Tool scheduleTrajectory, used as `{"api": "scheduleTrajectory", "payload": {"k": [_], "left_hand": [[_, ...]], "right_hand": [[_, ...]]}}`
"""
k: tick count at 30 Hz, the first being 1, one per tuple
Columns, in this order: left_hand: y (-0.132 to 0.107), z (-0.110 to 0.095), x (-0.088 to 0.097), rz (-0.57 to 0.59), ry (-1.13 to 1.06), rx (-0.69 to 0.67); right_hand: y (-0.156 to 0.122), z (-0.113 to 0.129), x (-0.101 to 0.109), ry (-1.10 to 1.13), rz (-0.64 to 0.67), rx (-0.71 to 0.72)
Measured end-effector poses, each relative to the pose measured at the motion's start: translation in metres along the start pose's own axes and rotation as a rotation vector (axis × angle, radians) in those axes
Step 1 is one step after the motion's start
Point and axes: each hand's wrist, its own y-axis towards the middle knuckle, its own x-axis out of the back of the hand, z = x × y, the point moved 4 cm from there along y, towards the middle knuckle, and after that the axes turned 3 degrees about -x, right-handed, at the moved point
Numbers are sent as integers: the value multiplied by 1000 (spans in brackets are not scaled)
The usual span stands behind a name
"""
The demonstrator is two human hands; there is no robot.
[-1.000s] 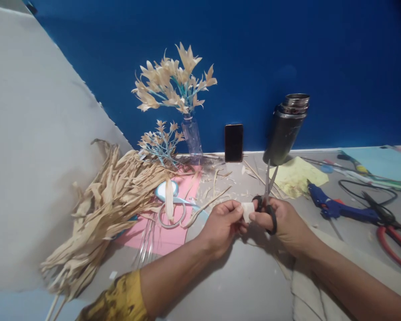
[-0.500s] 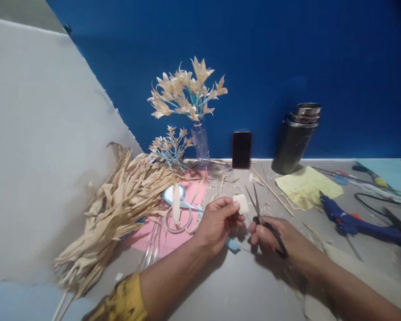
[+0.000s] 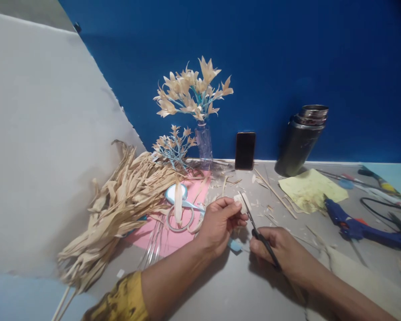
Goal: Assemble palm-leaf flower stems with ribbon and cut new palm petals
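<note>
My left hand (image 3: 220, 223) pinches a small pale folded piece of husk (image 3: 243, 201) between thumb and fingers, just above the grey tabletop. My right hand (image 3: 280, 252) grips black-handled scissors (image 3: 259, 234), its fingers through the loops. The blades point up and left, and their tips meet the piece's edge. A small blue scrap (image 3: 235, 244) lies on the table under my left hand.
A heap of dried husk strips (image 3: 120, 200) lies at left beside pink paper (image 3: 167, 232) with a tape ring (image 3: 178, 218). At the blue wall stand a vase of husk flowers (image 3: 195, 102), a phone (image 3: 245, 150) and a steel flask (image 3: 300, 138). Yellow paper (image 3: 309, 189) and a blue glue gun (image 3: 357, 227) lie right.
My hands parted from one another; the right hand lowered and turned the scissors so the blades swung from pointing up to pointing left at the piece, now touching it. The view shifted left.
</note>
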Motion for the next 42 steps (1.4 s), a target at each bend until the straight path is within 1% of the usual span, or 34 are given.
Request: {"api": "scheduleTrajectory", "payload": {"k": [11,19,22,25,27,30,33,36,39,40,42], "left_hand": [[0,-3,0,2,19,-8],[1,-1,1,35,36,5],[0,2,0,60,72,33],[-3,7,-1,79,135,50],[-5,12,-2,92,182,70],[-10,17,-4,123,226,105],[-14,18,-7,170,232,144],[-16,18,-9,218,246,181],[-17,21,-10,283,218,231],[-18,22,-10,317,192,253],[-20,23,-10,386,135,292]], "right_hand": [[-1,-2,5,-4,-84,-66],[-1,-1,10,22,-90,-81],[0,3,20,67,-162,-41],[1,6,29,187,-257,48],[2,6,32,279,-274,107],[2,5,32,337,-262,136],[0,8,30,310,-229,166],[-3,13,25,301,-123,192],[-6,18,21,369,-1,196],[-7,19,21,389,27,197],[-8,21,24,370,40,206]]}}
